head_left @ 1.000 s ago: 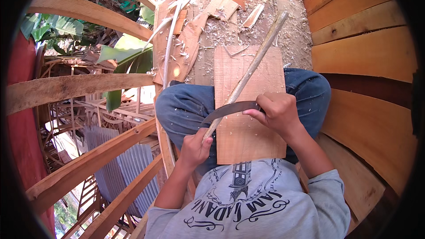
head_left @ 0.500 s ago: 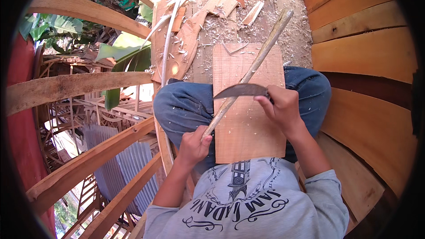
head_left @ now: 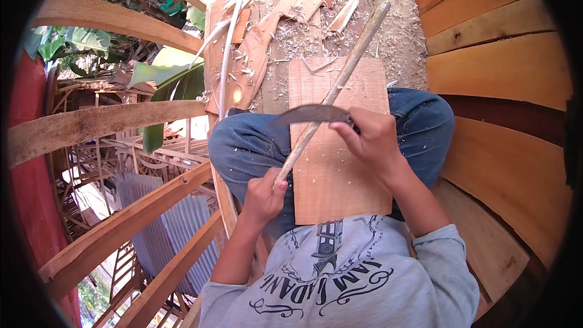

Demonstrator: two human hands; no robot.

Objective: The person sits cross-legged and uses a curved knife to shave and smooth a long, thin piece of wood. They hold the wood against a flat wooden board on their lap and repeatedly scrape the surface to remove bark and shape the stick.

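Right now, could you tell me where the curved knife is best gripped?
By its handle end, from the right. The curved knife lies across the stick with its blade pointing left, and the right hand already wraps the handle, clear of the edge.

Open-air woodworking site: curved timber ribs (head_left: 115, 121), shavings (head_left: 303, 30), plank walls (head_left: 498, 73).

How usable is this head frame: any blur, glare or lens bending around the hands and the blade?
Head view: soft daylight; right hand, curved blade and stick sharp, no motion blur. Left hand clear. A bright sunlit patch burns out near the wood scraps. Fisheye bends the planks at the rim; corners black.
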